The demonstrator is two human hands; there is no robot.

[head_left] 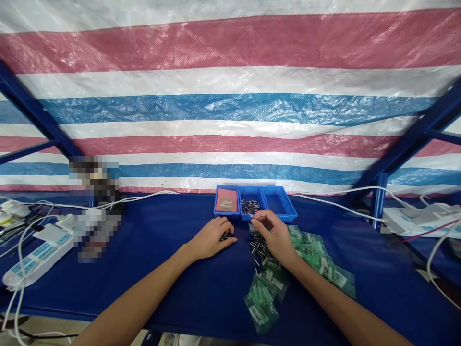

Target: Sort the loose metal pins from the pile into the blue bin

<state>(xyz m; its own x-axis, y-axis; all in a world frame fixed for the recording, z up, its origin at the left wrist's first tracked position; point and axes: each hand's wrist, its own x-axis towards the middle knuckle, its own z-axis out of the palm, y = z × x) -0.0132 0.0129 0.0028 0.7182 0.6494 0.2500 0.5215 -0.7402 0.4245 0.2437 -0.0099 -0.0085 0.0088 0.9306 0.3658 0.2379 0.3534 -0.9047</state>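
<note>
My left hand [211,239] rests on the blue table with its fingers curled. Between its thumb and fingers show several small dark metal pins [226,236]. My right hand [276,237] is pinched closed by the front edge of the middle blue bin [246,217]; whatever is at its fingertips is too small to make out. In that bin lie many thin metal pins [250,206]. A loose pile of similar pins [258,247] spreads on the table under and left of my right hand. Green-tinted clear bags [261,300] with white labels lie around my right wrist.
The left blue bin [216,204] holds a pinkish-red packet [227,199]; the right blue bin [293,215] adjoins the middle one. White power strips [39,262] and cables stand at both sides. Behind the table [144,240] hangs a striped plastic sheet [230,110] between blue frame posts.
</note>
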